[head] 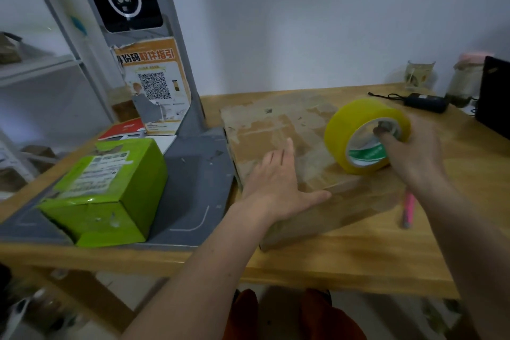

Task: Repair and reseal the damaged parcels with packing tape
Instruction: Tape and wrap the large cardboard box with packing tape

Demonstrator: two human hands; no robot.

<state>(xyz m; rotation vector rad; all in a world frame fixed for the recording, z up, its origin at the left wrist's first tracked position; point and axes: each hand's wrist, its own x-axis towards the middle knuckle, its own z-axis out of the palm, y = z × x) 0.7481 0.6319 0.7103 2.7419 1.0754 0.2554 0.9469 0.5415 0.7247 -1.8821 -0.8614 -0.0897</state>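
Yellow packing tape, a fat roll, stands on edge on the right part of the flat brown cardboard parcel, which lies on the wooden worktop. The right hand has fingers hooked into the roll's core, so its grip is closed on the tape. The left hand lies flat, fingers straight, pressing the parcel's near left part and holding nothing. The parcel's top looks scuffed and patchy with old tape residue, so a fresh strip may bond poorly or lift. No loose tape end shows; if it has stuck back onto the roll, picking at it could shift the parcel. A pink pen lies close by the parcel's near edge and could be knocked off. The green parcel sits well to the left on a grey scanner base.
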